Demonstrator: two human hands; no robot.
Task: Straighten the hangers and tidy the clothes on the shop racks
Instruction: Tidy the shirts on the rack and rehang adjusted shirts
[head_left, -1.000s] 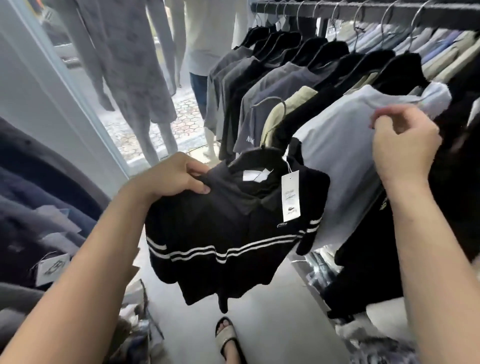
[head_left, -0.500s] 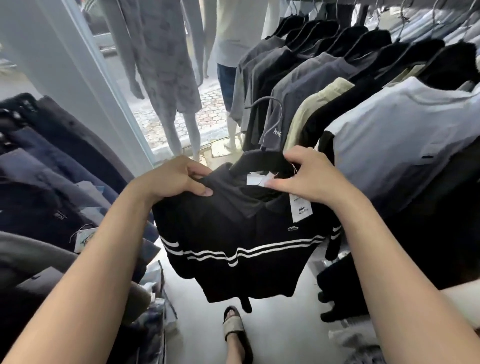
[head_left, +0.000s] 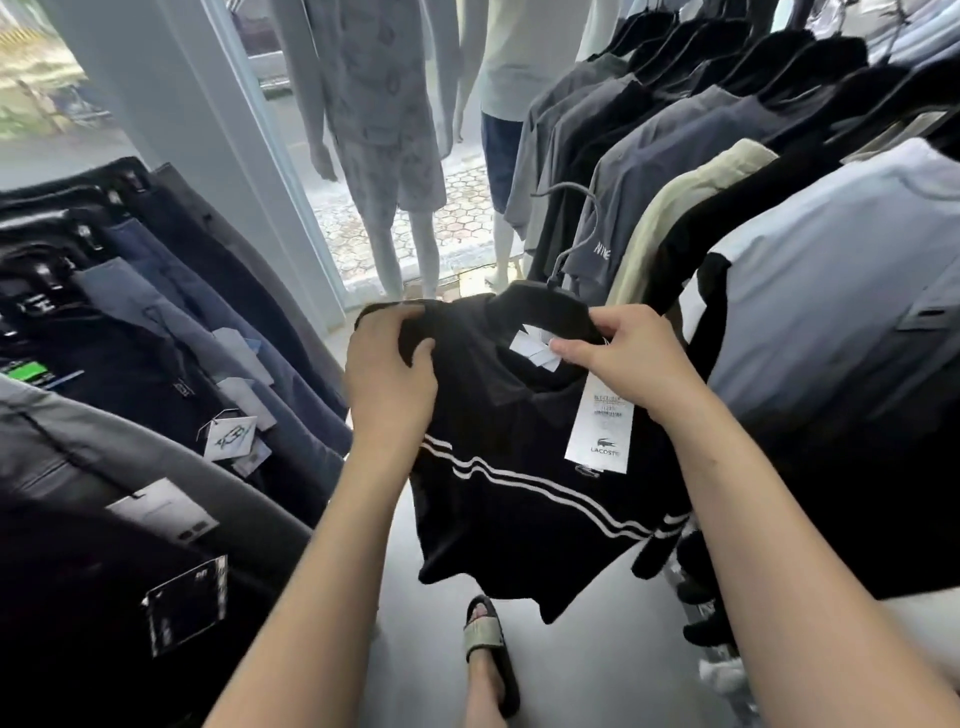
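Well, the biggest mass is the row of hanging shirts (head_left: 649, 135), which runs from 12 o'clock down to 4 o'clock: dark greys and blacks at the far end, then a cream one, then a pale blue shirt (head_left: 831, 291) nearest the camera. This row presses close against the right side of the held garment, and its black sleeves hang just behind the right forearm. From 8 to 10 o'clock a second bank of folded trousers (head_left: 156, 322) slopes down on clip hangers, with paper tags dangling from them, so only a narrow strip of grey floor (head_left: 597, 675) lies between the two sides. A white pillar (head_left: 171, 104) stands at 11 o'clock beside the shop glass. Two mannequins (head_left: 384, 130) stand at 12 o'clock, one in a patterned set, the other in a pale top and blue shorts.

At the centre, off the rail and clear of both racks, hangs the black polo (head_left: 519, 493) with two white stripes. It sits on a black hanger (head_left: 540, 306) whose grey hook points toward 1 o'clock. The left hand (head_left: 387, 374) has its fingers curled round the fabric of the polo's shoulder. The right hand (head_left: 628, 358) pinches the hanger and collar by the neck labels. A white swing tag (head_left: 600, 431) hangs below that wrist. One sandalled foot (head_left: 485, 639) shows at 6 o'clock.
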